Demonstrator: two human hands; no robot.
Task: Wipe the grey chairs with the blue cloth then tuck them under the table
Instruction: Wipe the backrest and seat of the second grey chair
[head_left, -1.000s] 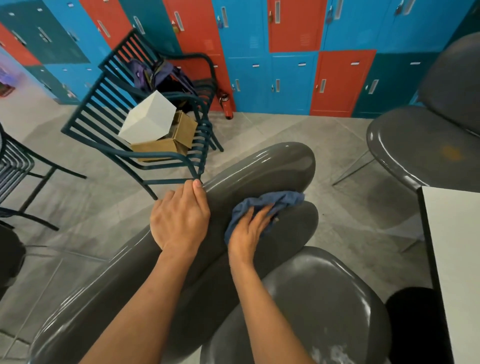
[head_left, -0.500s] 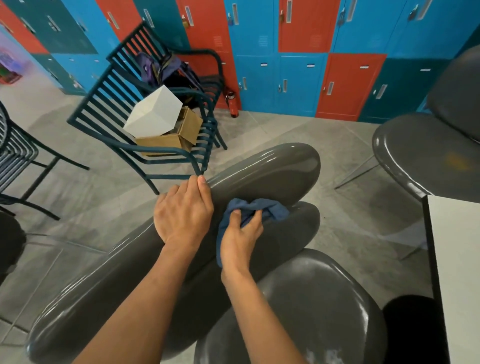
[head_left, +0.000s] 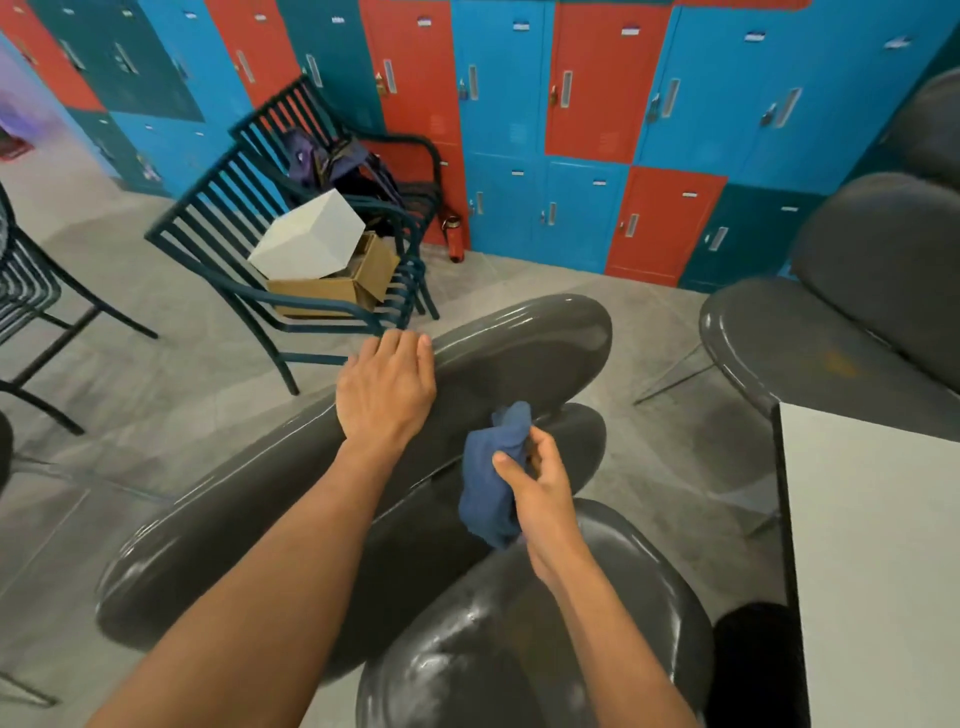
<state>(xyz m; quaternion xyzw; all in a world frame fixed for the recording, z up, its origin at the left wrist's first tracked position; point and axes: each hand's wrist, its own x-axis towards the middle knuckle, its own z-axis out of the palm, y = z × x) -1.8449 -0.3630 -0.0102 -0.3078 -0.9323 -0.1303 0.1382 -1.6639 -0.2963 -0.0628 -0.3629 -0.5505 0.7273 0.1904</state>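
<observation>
A glossy grey chair (head_left: 519, 353) stands right in front of me, its two-part backrest running diagonally and its seat at the bottom of the view. My left hand (head_left: 387, 392) lies over the top edge of the upper backrest bar, fingers draped on it. My right hand (head_left: 540, 483) holds the bunched blue cloth (head_left: 491, 483), lifted just above the lower backrest bar. A second grey chair (head_left: 810, 343) stands at the right, beside the white table (head_left: 872, 545).
A dark teal slatted chair (head_left: 218, 218) holding a white box (head_left: 306, 236) and a cardboard box (head_left: 337, 291) stands just beyond the backrest. Another slatted chair sits behind it, with a bag. Coloured lockers (head_left: 571, 130) line the far wall. A red bottle (head_left: 454, 239) stands by them.
My right hand has drawn the cloth back along the lower backrest bar toward me and gathered it into a bunch, lifting it off the surface. My left hand stays on the upper bar.
</observation>
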